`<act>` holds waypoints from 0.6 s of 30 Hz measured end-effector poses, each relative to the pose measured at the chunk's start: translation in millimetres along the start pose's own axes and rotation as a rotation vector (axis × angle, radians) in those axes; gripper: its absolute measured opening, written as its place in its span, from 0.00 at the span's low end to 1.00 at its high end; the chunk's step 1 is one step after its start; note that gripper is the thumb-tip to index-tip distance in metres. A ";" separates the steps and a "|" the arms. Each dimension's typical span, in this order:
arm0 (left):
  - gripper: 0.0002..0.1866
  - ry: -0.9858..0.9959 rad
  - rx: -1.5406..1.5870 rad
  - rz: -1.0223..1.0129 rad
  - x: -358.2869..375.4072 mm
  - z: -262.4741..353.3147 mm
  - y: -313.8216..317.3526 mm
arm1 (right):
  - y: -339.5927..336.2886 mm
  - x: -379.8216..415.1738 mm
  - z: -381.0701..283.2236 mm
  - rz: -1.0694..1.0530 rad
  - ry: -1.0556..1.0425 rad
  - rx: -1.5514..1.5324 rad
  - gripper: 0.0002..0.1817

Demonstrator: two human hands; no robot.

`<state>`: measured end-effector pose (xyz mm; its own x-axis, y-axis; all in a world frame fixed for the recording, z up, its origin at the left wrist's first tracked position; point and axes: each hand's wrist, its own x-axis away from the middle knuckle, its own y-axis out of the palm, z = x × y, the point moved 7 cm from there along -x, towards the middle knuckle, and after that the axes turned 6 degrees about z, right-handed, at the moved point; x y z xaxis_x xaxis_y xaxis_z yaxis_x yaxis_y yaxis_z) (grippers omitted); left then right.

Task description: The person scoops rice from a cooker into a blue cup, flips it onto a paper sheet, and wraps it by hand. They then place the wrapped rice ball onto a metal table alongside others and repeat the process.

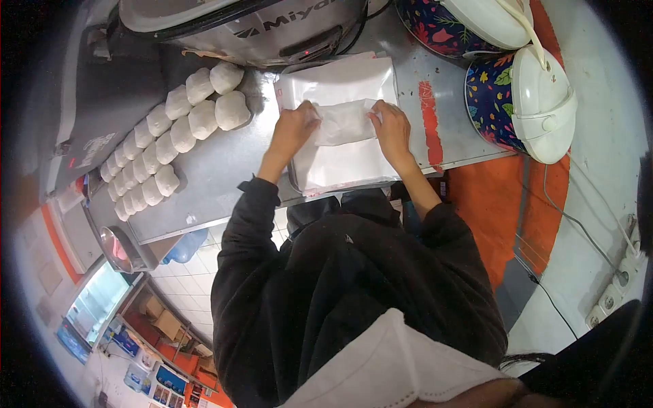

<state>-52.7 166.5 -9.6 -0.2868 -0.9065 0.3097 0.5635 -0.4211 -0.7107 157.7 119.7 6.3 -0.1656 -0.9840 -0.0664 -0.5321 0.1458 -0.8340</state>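
Note:
A white paper-wrapped packet [345, 124] lies across a stack of white paper sheets [335, 166], which rests on a metal tray [294, 178]. My left hand [296, 128] pinches the packet's left end between thumb and fingers. At the opposite end, my right hand [392, 129] grips the paper in the same way. The wrap looks folded over into a rough rectangle; what is inside it is hidden. To the left, several rounded white wrapped bundles [183, 134] stand in rows on the metal table [224, 173].
A large silver rice cooker [272, 34] stands behind the tray. Two dark-blue patterned containers with white lids, one a nearer pot [490, 102], are at the right. Cables [564, 204] and power sockets [612, 296] run along the right wall. A metal bowl [117, 248] is at lower left.

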 end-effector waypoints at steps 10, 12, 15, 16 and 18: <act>0.17 0.297 -0.269 0.273 14.0 10.7 10.2 | 2.0 -14.1 -15.3 0.000 -0.164 0.022 0.05; 0.17 0.339 -0.323 0.266 23.5 0.9 23.9 | 1.5 -2.2 -16.8 0.025 -0.291 0.063 0.04; 0.19 0.601 -0.403 0.255 46.2 2.1 35.2 | 4.4 20.0 -20.1 0.007 -0.598 0.095 0.11; 0.19 0.601 -0.401 0.257 49.1 5.5 23.9 | -0.4 19.6 -12.7 0.006 -0.600 0.096 0.11; 0.24 0.672 -0.146 0.119 54.0 14.1 4.5 | -5.3 20.7 -9.3 -0.136 -0.761 0.004 0.18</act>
<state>-54.7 115.3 12.8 -0.6731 -0.7119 -0.2003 0.5246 -0.2686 -0.8079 149.4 99.5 14.4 0.5181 -0.7933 -0.3199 -0.5034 0.0197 -0.8639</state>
